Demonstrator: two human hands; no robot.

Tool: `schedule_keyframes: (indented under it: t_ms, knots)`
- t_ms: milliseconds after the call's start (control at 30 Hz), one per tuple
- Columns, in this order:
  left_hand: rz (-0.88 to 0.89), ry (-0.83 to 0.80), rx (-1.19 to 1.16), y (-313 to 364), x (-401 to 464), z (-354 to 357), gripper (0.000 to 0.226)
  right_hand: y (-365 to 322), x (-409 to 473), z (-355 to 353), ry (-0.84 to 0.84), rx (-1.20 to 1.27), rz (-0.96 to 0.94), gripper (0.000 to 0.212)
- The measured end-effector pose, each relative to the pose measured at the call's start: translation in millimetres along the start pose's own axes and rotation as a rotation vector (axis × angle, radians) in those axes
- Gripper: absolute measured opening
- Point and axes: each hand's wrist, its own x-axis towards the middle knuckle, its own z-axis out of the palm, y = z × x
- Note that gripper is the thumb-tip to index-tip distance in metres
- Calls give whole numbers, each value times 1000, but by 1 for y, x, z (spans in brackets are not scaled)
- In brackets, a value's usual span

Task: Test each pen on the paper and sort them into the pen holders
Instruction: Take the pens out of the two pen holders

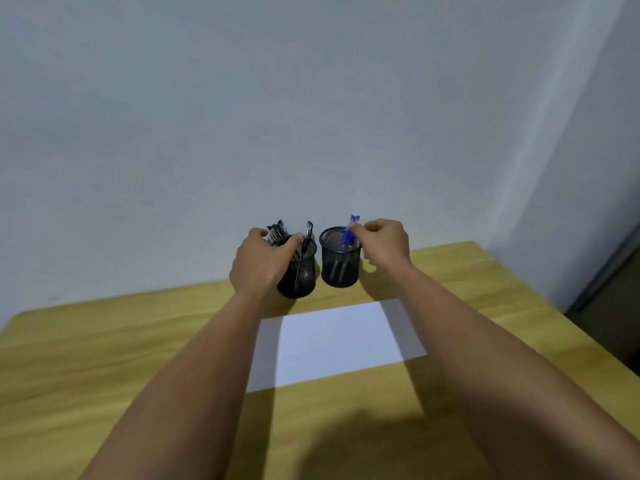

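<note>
Reaching out over the table point(104, 358), both hands are at the two pen holders near the wall. The left hand point(259, 265) wraps its fingers and thumb around the left pen holder point(301, 275), a round black cup made of wire mesh with tiny holes. It has a bunch of dark pens point(277, 232) sticking up out of it, and one more dark pen point(306, 237) leaning to the right side. The right hand point(384, 242) pinches a blue pen point(349, 232) near its top, with the fingers curled in tight. That pen stands in the right pen holder point(341, 259), which is the same kind of mesh cup, just beside the first one. I cannot tell if the two cups touch. Pens like these look light, thin and stiff, with smooth plastic sides that could slip, so I think a pinch high up, by the cap, is a good place to hold one. The cups look light too and might tip or slide, so a hand around the side helps keep one steady. Closer to the person lies the paper point(339, 341), a flat white sheet, thin and easy to bend. It looks blank from here. The table is yellow wood with soft lines in it.
</note>
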Motion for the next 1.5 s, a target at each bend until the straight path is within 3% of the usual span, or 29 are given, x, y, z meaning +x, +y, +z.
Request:
schedule_keyframes:
  t_ms: [133,267,433,767,1067,1500]
  knots:
    - [-73,31,85,1,26,9,73,-1,23,16,-36,-25,35,49]
    - [-74,9,87,3,37,19,75,-5,34,30,6,-107,64,59]
    - [-66,60,110,1,44,29,73,-4,36,36,62,-158,34,46]
    - [-24,73,68,-5,46,30,30,-1,32,35,85,-132,-24,41]
    - [112,72,-42,-13,49,35,31,-3,27,35,66,-112,-102,43]
    - [-40,110,-67,-5,58,52,43,-2,26,33,58,-173,-126,43]
